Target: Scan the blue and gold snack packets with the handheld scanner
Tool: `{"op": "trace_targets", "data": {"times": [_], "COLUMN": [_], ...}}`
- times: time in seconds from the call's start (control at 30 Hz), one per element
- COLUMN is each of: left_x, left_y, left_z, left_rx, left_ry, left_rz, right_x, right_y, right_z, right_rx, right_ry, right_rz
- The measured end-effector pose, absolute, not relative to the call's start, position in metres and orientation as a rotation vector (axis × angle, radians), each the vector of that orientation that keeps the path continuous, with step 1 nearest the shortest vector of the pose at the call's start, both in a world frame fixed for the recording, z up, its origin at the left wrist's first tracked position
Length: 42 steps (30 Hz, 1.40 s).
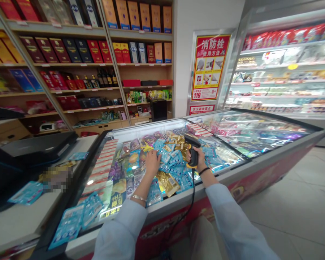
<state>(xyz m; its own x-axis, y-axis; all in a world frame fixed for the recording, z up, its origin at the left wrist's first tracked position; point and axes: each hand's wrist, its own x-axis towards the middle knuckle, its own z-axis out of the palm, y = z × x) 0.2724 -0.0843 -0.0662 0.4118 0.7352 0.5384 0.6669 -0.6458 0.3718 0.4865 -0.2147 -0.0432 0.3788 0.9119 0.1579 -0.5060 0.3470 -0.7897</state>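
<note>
Tall light-wood shelves full of boxes (146,74) are standing at the back of the shop. A red and yellow poster (211,67) on the wall is showing 消防栓, with 使用方法 under it and 119 near the bottom. A small red sign (201,109) below is saying 灭火器放置点.

A long freezer with a glass top and red front (260,165) is sitting before the person. Shiny blue packets (176,162) and a crinkly gold packet with a barcode label (168,183) are lying on the glass, between and around the hands. The right hand (200,161) is holding a black and yellow scanner (194,157) tightly by its handle, and its black cord (193,191) is hanging down. The left hand (152,162) is resting on the blue packets; I cannot tell if it is pinching one.
</note>
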Motion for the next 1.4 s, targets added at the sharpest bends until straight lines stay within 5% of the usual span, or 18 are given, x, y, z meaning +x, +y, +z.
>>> {"op": "trace_targets", "data": {"times": [0.47, 0.93, 1.4], "left_x": [0.258, 0.153, -0.035], "left_y": [-0.066, -0.022, -0.027], "left_z": [-0.052, 0.053, 0.023], "left_rx": [2.326, 2.145, 2.212], "left_ry": [1.162, 0.962, 1.082], "left_rz": [1.220, 1.433, 0.203], "right_x": [0.488, 0.436, 0.326], "right_y": [-0.220, -0.194, -0.123], "right_z": [-0.038, 0.022, -0.011], "right_rx": [-0.700, -0.557, -0.663], "right_ry": [-0.698, -0.899, -0.905], "right_rz": [0.983, 1.008, 1.410]}}
